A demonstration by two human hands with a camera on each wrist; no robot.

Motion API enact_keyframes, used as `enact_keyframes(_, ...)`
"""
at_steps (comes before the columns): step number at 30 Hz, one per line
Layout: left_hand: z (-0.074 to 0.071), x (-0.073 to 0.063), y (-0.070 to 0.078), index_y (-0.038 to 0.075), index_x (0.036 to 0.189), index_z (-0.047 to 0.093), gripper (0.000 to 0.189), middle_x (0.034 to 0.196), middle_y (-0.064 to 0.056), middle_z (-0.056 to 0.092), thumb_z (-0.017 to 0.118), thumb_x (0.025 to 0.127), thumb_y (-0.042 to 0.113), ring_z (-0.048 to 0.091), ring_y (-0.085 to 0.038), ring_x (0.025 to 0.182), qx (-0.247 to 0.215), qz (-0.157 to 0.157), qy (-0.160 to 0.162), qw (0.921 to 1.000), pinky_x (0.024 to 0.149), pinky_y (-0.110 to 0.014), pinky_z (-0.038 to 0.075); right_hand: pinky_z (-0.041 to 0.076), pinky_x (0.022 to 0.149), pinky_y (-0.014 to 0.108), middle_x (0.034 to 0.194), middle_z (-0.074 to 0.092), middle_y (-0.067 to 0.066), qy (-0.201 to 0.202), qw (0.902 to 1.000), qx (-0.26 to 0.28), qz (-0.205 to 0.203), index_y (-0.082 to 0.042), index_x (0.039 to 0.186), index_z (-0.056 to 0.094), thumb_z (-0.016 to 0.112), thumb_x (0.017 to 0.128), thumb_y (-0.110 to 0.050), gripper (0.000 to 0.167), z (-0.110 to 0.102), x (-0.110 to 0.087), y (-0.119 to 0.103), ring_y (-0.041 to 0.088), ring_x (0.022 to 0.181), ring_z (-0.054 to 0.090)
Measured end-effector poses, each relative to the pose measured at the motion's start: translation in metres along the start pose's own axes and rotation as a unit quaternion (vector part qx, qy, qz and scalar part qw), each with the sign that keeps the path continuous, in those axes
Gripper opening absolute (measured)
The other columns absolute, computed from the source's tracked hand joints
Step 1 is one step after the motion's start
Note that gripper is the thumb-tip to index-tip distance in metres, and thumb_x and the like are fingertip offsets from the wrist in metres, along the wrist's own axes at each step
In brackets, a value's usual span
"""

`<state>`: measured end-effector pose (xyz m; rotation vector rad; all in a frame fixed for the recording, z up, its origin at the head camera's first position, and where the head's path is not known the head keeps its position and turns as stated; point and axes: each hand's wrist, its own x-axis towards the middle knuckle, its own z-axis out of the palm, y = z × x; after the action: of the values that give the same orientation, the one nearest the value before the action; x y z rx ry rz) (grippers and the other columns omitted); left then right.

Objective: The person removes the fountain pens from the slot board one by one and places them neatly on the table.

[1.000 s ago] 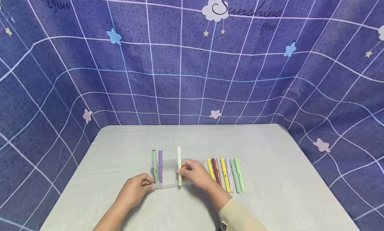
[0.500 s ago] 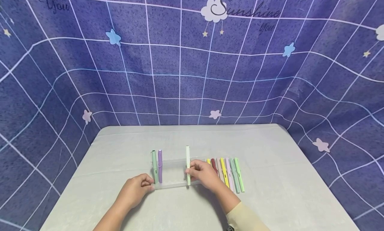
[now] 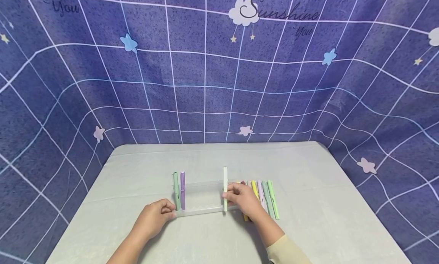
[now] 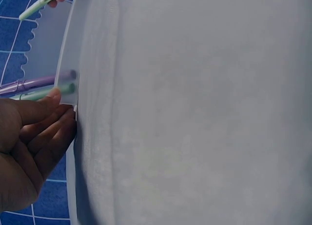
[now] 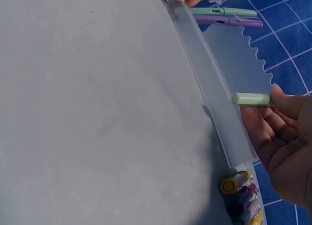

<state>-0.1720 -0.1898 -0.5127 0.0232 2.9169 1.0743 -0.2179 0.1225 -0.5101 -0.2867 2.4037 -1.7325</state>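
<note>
In the head view my right hand [image 3: 244, 198] pinches a pale green pen [image 3: 225, 178] upright over the right part of a frosted plastic pen stand [image 3: 202, 211]. The pen's rounded end faces the camera in the right wrist view, just outside the stand's front wall. My left hand [image 3: 155, 217] holds the stand's left front corner, with the thumb [image 4: 54, 94] on the wall in the left wrist view. A sage green pen [image 3: 177, 191] and a purple pen [image 3: 183, 191] stand side by side at the stand's left end. The stand's back edge is scalloped [image 5: 257, 54].
Right of the stand several pens lie in a row, among them a yellow pen [image 3: 254, 187], a lilac pen [image 3: 261, 193] and a bright green pen [image 3: 273, 199]. My right forearm partly covers them. A pale cloth covers the table [image 3: 308, 172]; a blue patterned curtain [image 3: 192, 96] surrounds it.
My right hand has moved rightward along the stand with the pale green pen, now covering more of the lying pens. My left hand stays at the stand's left corner.
</note>
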Motion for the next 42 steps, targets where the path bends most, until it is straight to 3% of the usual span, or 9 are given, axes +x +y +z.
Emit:
enact_keyframes(12,0.001,-0.001,-0.002,0.02,0.092,0.069,0.014,0.082,0.013,0.072,0.078,0.082,0.017,0.067,-0.009,0.082,0.002,0.001,-0.001,1.0,0.085,-0.043,0.055,0.061,0.07,0.035,0.088,0.073,0.01,0.044,0.9988,-0.005,0.021,-0.002,0.098,0.064,0.072,0.09,-0.02,0.022,-0.021,-0.008,0.008,0.022,0.075,0.071)
enact_keyframes(20,0.0,-0.001,-0.003,0.02,0.093,0.069,0.013,0.083,0.013,0.072,0.077,0.083,0.018,0.068,-0.01,0.084,0.003,-0.001,-0.003,1.0,0.086,-0.044,0.055,0.061,0.074,0.035,0.097,0.073,0.011,0.053,0.9977,-0.021,0.036,-0.002,0.104,0.065,0.071,0.091,-0.024,0.026,-0.039,-0.018,0.01,0.02,0.078,0.071)
enact_keyframes(25,0.0,-0.002,-0.001,0.02,0.093,0.069,0.013,0.083,0.013,0.072,0.077,0.083,0.017,0.067,-0.01,0.084,0.004,-0.002,-0.004,1.0,0.086,-0.044,0.055,0.061,0.074,0.035,0.093,0.074,0.01,0.075,0.9958,-0.017,0.049,-0.004,0.098,0.066,0.072,0.09,-0.022,0.021,-0.051,-0.026,0.012,0.021,0.078,0.071)
enact_keyframes(31,-0.001,-0.001,-0.001,0.02,0.092,0.069,0.013,0.082,0.013,0.072,0.078,0.082,0.018,0.067,-0.009,0.083,0.008,-0.001,-0.002,1.0,0.085,-0.044,0.055,0.061,0.071,0.035,0.091,0.074,0.011,0.093,0.9935,0.002,0.066,-0.002,0.097,0.062,0.072,0.089,-0.015,0.018,-0.07,-0.032,0.019,0.022,0.077,0.07)
enact_keyframes(42,-0.001,0.0,0.0,0.021,0.091,0.069,0.013,0.082,0.013,0.072,0.077,0.082,0.017,0.067,-0.009,0.082,0.004,0.0,-0.001,1.0,0.085,-0.043,0.055,0.06,0.067,0.032,0.088,0.067,0.01,0.141,0.9839,-0.041,0.102,0.0,0.102,0.063,0.069,0.092,-0.013,0.017,-0.108,-0.046,0.028,0.019,0.074,0.067)
